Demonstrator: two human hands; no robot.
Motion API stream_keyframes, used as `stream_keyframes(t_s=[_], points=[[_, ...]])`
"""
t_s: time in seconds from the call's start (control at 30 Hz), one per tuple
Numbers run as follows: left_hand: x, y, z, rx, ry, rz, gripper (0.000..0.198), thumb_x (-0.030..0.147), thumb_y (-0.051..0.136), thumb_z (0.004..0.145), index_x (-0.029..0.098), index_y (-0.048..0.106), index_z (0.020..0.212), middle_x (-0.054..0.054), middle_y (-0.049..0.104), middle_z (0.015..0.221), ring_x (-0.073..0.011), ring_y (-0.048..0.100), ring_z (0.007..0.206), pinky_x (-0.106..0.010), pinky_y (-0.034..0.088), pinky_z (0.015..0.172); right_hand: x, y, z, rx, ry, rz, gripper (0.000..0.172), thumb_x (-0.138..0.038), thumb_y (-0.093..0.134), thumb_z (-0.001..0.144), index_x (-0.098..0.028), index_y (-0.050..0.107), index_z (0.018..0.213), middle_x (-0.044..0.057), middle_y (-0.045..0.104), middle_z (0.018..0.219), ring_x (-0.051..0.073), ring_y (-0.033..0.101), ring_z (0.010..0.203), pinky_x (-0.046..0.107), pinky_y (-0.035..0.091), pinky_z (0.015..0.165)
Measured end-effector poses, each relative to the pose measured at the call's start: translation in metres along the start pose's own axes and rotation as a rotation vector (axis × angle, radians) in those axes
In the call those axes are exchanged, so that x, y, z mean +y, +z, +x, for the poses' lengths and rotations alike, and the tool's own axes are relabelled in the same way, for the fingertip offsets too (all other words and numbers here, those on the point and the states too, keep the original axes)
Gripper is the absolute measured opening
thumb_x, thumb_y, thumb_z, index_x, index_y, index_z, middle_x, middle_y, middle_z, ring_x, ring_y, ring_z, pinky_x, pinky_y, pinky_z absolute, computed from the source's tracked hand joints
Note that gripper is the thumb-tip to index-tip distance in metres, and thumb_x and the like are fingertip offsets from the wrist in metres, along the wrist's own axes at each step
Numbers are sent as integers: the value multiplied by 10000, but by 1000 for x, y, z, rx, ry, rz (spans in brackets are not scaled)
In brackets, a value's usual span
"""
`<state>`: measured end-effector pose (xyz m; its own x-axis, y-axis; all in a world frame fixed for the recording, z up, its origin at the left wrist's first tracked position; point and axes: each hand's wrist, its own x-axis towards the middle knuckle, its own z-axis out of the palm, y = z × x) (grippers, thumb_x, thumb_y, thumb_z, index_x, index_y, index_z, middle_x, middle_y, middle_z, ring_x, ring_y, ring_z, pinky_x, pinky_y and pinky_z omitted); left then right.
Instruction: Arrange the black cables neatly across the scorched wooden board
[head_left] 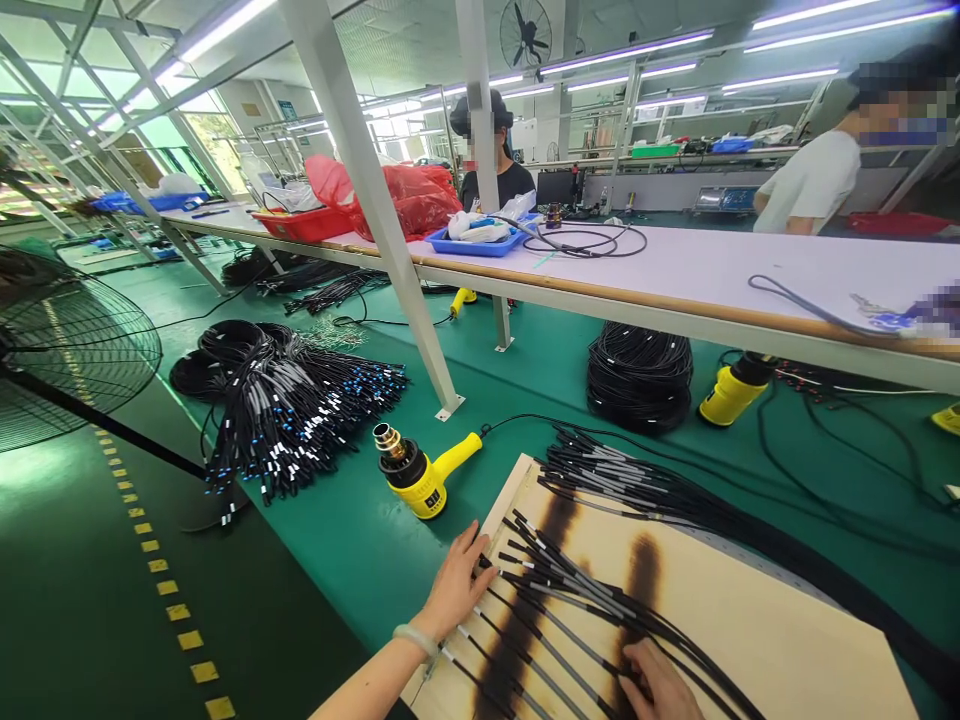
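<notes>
My left hand [452,582] is at the left edge of a pale wooden board [720,590], thumb and fingers closed around the dark end of a black cable. Lower on the board, my right hand [658,682] has its fingers curled onto a black cable along its length; the fingertips are partly hidden. Several single cables [541,640] with grey sections lie spread side by side between the hands. Just above them rests a loose bunch of cables [577,572]. Two dark scorch bands [643,570] mark the board.
A yellow heat gun [421,480] stands nozzle up beyond my left hand. A thick cable bundle [622,470] lies along the board's far edge. Finished-looking cable heaps [292,410] and a coil [639,375] sit farther back. A shelf post [390,220] rises ahead; two people are beyond.
</notes>
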<state>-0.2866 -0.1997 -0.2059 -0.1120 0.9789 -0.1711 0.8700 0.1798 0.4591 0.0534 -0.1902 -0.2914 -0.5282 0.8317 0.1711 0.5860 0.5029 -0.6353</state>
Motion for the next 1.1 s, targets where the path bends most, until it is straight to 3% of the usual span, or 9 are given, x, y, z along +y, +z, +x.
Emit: stream_keyframes(t_s=[0.1,0.2,0.43,0.53,0.67,0.87,1.1], points=[[15,-7,2,-47,105,69,236,243,482,825,226,596,1032,-86,544,1158,-241,469,1084,-390,386,902,12,2,1,121,-16,-105,311,-354,371,899,-172,610,980,100,682,827,202,671,739,276,568,632],[26,-10,8,-122,183,146,162,177,487,799,228,636,837,-48,582,940,-216,489,936,-366,363,806,17,4,6,243,-35,-234,464,-410,257,925,-157,646,932,129,701,852,243,682,794,322,582,646],[34,-9,30,-230,242,278,181,147,458,797,204,628,771,-65,591,913,-231,474,938,-385,318,798,10,-3,20,199,-4,-273,328,-314,324,907,-158,609,946,112,681,853,240,667,799,332,564,683],[35,-10,36,-276,258,305,188,130,461,777,203,633,778,-65,598,923,-236,486,947,-384,337,794,8,-5,24,188,-56,-296,270,-260,352,891,-168,581,998,97,670,851,222,662,758,303,556,641],[37,-14,40,-324,287,338,243,89,436,757,208,645,796,-72,605,922,-247,505,965,-392,363,798,8,-1,31,127,-135,-412,314,-165,341,860,-171,587,1054,98,662,879,216,652,747,294,541,617],[45,-17,51,-325,287,391,228,69,430,742,167,636,746,-111,608,923,-269,517,958,-402,394,770,11,0,39,92,-28,-475,330,-180,395,829,-175,566,1111,105,628,915,227,620,788,301,506,652],[47,-14,61,-309,287,424,232,58,419,756,170,622,758,-96,601,917,-244,513,954,-373,406,778,11,-7,53,-33,60,-458,369,-225,494,784,-231,513,1153,88,567,954,269,566,848,356,468,605]])
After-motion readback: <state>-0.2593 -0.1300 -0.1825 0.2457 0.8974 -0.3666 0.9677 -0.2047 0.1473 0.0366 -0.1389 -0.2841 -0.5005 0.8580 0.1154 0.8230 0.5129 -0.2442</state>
